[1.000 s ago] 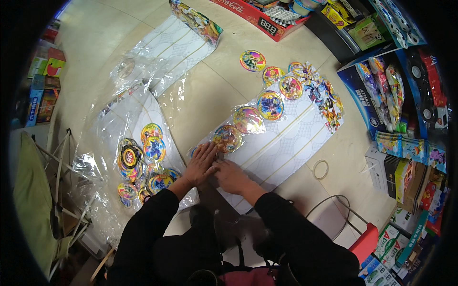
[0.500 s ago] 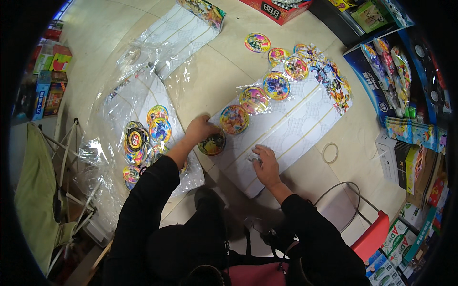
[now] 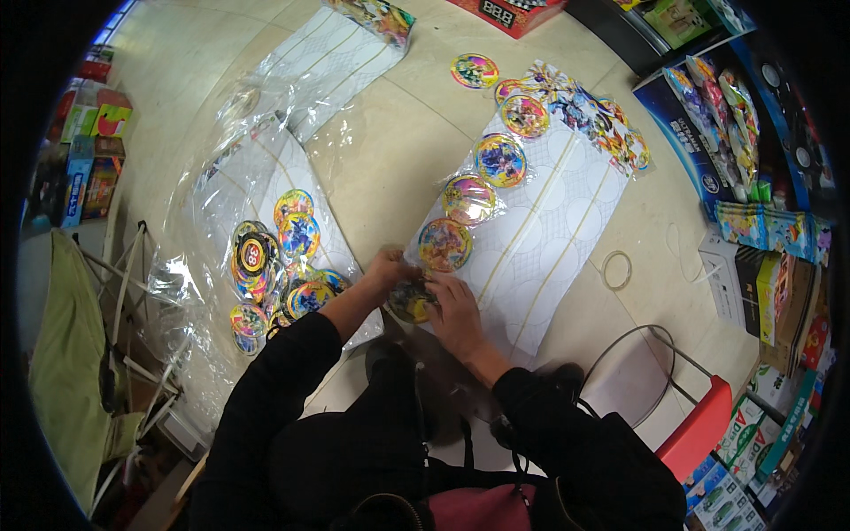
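Observation:
My left hand [image 3: 386, 273] pinches the upper left edge of a dark, yellow-marked round card [image 3: 408, 303] at the near left corner of a long white sheet [image 3: 540, 230]. My right hand [image 3: 457, 311] is closed on the right side of the same card, its thumb low and fingertips above. Part of the card is hidden by my fingers. Up the sheet's left edge runs a row of colourful round cards, the nearest being an orange and blue one [image 3: 444, 245]. Printed figures cover the sheet's far end. Faint circle outlines and gold lines mark its white face.
To the left, loose round cards [image 3: 299, 235] lie on another white sheet amid crumpled clear plastic [image 3: 190, 265]. A tape ring [image 3: 617, 270] lies on the floor at right. Beyond it stand boxed goods [image 3: 739, 283]. A red-backed stool [image 3: 699, 429] is at near right.
My right hand has moved left from the sheet's middle to the dark round card. My left hand has shifted slightly right and nearer. The sheet's near end has swung a little to the right.

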### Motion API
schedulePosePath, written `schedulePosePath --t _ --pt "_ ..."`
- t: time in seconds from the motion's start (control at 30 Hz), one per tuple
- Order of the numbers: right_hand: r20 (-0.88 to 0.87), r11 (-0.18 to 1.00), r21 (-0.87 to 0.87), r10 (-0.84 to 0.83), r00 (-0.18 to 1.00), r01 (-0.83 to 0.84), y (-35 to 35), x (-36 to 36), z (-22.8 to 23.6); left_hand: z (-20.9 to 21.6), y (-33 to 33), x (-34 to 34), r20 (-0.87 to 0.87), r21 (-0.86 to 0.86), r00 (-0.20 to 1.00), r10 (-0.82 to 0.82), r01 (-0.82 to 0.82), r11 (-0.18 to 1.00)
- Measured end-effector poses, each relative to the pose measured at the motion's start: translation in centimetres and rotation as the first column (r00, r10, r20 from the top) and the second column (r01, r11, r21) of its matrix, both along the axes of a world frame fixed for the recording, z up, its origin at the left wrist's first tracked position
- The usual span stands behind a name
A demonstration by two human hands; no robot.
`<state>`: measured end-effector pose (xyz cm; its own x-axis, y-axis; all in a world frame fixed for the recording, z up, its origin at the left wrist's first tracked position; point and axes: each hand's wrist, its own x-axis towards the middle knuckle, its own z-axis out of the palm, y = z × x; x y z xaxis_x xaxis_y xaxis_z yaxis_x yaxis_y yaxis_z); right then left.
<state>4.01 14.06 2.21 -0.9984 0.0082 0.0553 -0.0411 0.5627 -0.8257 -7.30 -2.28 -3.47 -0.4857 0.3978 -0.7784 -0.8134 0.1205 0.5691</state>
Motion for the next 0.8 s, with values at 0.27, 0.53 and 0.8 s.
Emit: schedulePosePath --t 0.27,0.53,0.8 --pt "0.786 0.736 -0.512 0.194 0.587 0.443 -1.8 11.7 -0.3 2.7 0.9 4.3 0.232 -0.04 0.97 0.076 -0.068 0.997" --pt "0.736 -0.443 -0.284 0.468 0.489 0.85 -1.0 11.8 -0.6 1.2 -0.9 9.1 0.242 0.134 0.968 0.066 -0.1 0.986" --pt "0.687 0.45 -0.637 -0.036 0.726 0.625 -3.6 11.9 -2.4 1.3 -0.6 8.2 0.103 -0.036 0.993 0.056 -0.052 0.998"
